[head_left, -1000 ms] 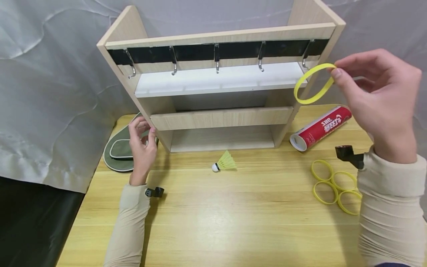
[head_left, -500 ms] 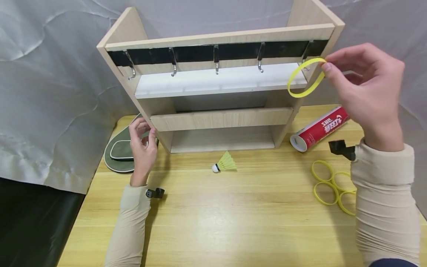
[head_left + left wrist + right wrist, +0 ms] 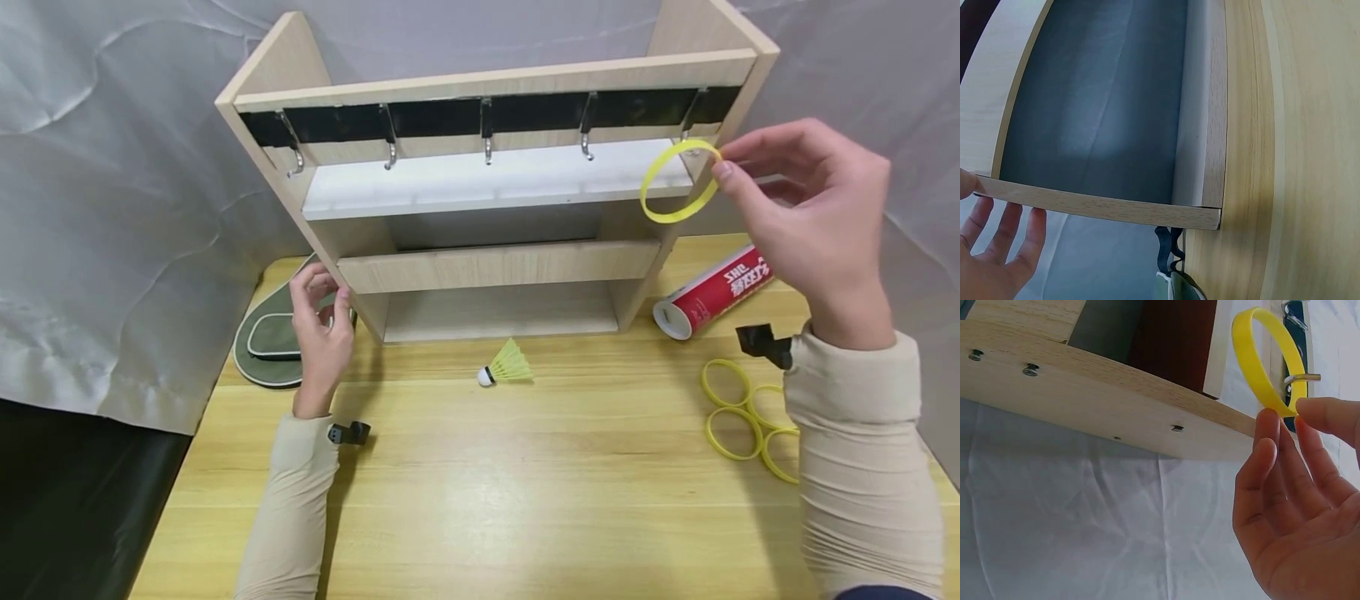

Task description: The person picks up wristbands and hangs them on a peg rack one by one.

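Observation:
My right hand (image 3: 821, 212) pinches a yellow wristband (image 3: 678, 215) between thumb and fingertips, raised at the rack's upper right. In the right wrist view, a metal hook (image 3: 1305, 378) crosses the edge of the wristband (image 3: 1250, 353); I cannot tell whether it passes through the loop. Several such hooks (image 3: 586, 150) hang along the black strip (image 3: 536, 115) of the wooden rack (image 3: 495, 267). At the rack's left side, my left hand (image 3: 322, 337) grips the side panel, thumb and fingers on opposite faces of its edge (image 3: 1085, 203).
Several yellow wristbands (image 3: 734, 454) lie at the table's right, near a red tube (image 3: 712, 292). A yellow shuttlecock (image 3: 506, 364) lies before the rack. Left of the rack is a green racket cover (image 3: 262, 367), partly behind the left hand. Grey cloth (image 3: 135, 208) hangs behind.
My right hand has moved left with the wristband, bringing it to the rightmost hook; it rose, then dipped slightly. The left hand stays on the panel.

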`<action>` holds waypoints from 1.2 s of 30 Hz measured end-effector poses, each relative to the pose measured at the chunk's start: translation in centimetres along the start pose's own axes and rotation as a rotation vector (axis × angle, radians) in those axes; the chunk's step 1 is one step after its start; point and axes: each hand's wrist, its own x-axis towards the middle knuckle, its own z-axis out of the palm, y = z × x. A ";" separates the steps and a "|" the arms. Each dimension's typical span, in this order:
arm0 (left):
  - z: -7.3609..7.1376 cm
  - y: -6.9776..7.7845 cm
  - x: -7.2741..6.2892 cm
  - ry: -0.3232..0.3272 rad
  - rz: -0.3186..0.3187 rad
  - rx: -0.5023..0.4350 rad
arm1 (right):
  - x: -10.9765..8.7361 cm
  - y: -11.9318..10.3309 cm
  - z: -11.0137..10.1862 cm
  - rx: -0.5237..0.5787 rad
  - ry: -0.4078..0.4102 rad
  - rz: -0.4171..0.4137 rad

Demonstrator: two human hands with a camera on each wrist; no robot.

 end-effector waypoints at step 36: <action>0.2 0.2 0.0 0.021 -0.020 -0.009 | -8.5 6.4 -3.8 -0.317 -0.174 0.068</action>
